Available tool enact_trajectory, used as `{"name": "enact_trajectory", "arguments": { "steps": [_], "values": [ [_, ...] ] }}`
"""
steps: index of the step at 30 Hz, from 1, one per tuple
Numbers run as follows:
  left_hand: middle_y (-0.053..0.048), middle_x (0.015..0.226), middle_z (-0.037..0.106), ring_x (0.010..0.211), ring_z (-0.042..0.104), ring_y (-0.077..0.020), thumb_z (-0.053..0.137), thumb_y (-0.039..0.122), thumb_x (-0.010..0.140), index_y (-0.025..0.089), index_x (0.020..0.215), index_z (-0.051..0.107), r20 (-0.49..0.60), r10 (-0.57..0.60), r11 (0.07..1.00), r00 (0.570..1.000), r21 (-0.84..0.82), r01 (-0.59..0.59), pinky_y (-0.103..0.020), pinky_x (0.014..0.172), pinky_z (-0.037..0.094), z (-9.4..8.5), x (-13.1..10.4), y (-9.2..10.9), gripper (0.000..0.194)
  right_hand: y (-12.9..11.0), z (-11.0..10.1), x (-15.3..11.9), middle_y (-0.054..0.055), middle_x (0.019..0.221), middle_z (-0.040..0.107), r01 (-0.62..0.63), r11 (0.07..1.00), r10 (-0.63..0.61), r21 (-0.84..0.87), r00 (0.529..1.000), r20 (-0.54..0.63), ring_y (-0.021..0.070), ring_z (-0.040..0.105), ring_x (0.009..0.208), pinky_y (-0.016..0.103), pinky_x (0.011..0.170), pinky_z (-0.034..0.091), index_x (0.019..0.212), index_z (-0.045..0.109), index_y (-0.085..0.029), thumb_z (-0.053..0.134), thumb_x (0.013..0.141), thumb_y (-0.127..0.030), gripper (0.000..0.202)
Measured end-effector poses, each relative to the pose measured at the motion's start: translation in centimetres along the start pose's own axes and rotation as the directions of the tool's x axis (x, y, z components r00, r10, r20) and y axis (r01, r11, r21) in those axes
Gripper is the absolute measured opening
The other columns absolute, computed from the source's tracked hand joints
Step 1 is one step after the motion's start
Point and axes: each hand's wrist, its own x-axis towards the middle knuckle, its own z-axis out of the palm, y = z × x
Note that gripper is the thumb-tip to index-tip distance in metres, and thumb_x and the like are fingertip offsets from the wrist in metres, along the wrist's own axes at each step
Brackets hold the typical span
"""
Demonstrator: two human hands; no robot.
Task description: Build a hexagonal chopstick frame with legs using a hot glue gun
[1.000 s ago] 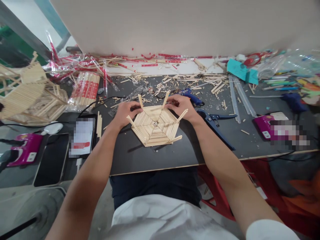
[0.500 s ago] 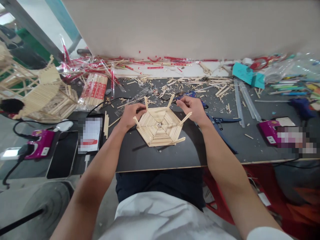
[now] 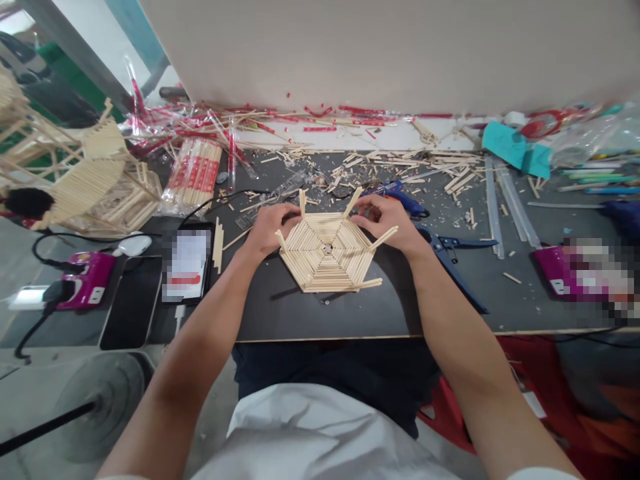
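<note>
A hexagonal platform of thin wooden sticks (image 3: 327, 267) lies on the dark table in front of me, with short stick posts standing out at its corners. At the back left corner, my left hand (image 3: 273, 228) is curled, its fingertips on the platform beside a post (image 3: 303, 203). My right hand (image 3: 387, 219) has its thumb and fingers bent around the back right corner, close by another post (image 3: 354, 202). The far fingertips of both hands are partly hidden. Behind my right hand lies a blue glue gun (image 3: 400, 193), and blue-handled cutters (image 3: 457, 267) lie to its right.
Stick offcuts (image 3: 350, 170) litter the table's back. A packet of sticks (image 3: 193, 175), two phones (image 3: 131, 303) and a purple power strip (image 3: 93, 277) sit left, before a larger stick model (image 3: 95, 180). Clear glue sticks (image 3: 515, 203) and another purple strip (image 3: 550, 270) lie right.
My right hand has moved left and in to the platform's back right corner, from a spot apart from it. My left hand stays at the back left corner. The view has shifted slightly.
</note>
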Motion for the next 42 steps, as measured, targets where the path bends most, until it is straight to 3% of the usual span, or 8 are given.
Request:
{"name": "enact_trajectory", "arguments": {
  "steps": [4,13,17,29,42],
  "values": [
    [-0.007,0.103,0.083,0.089,0.076,-0.022,0.066,0.025,0.094,0.019,0.104,0.081,-0.007,0.033,0.999,0.999,-0.022,-0.033,-0.033,0.087,0.058,0.0,0.0,-0.2,0.02,0.4,0.3,0.2,0.004,0.084,0.068,0.019,1.0,-0.019,0.006,1.0,0.014,0.0108,0.044,0.057,0.032,0.057,0.041,0.1,0.076,-0.017,0.083,0.074,-0.043,0.038],
    [-0.006,0.099,0.083,0.086,0.077,-0.0202,0.068,0.024,0.093,0.018,0.102,0.081,-0.056,0.091,0.994,0.994,-0.048,-0.093,-0.029,0.081,0.057,0.4,0.0,-1.0,0.016,0.7,1.1,0.6,0.003,0.075,0.07,0.052,0.998,-0.054,-0.046,0.998,-0.041,0.0143,0.052,0.059,0.032,0.06,0.045,0.095,0.076,-0.019,0.076,0.082,-0.057,0.041],
    [-0.005,0.098,0.083,0.084,0.077,-0.0195,0.07,0.022,0.092,0.019,0.1,0.081,-0.058,0.07,0.997,0.996,-0.021,-0.072,-0.029,0.081,0.058,0.3,0.0,-0.5,0.015,0.6,1.3,0.7,0.004,0.077,0.073,0.078,0.995,-0.078,-0.068,0.997,0.003,0.0149,0.054,0.06,0.032,0.061,0.045,0.093,0.075,-0.019,0.071,0.086,-0.051,0.032],
    [-0.005,0.101,0.084,0.087,0.077,-0.0194,0.069,0.024,0.092,0.02,0.104,0.082,-0.046,0.068,0.997,0.997,-0.041,-0.07,-0.029,0.084,0.058,0.4,0.2,-0.8,0.018,1.1,1.6,0.8,0.004,0.078,0.07,0.167,0.978,-0.175,-0.129,0.983,-0.057,0.0151,0.055,0.063,0.031,0.063,0.045,0.09,0.077,-0.019,0.069,0.088,-0.038,0.02],
    [-0.006,0.094,0.083,0.08,0.075,-0.0192,0.07,0.026,0.09,0.018,0.098,0.082,-0.052,0.023,0.999,0.998,-0.025,-0.025,-0.028,0.079,0.058,0.0,0.2,-0.1,0.016,1.4,1.8,1.2,0.003,0.076,0.065,0.159,0.965,-0.179,-0.209,0.981,-0.077,0.0165,0.054,0.065,0.033,0.066,0.045,0.088,0.078,-0.02,0.071,0.088,-0.034,0.015]
  ]
}}
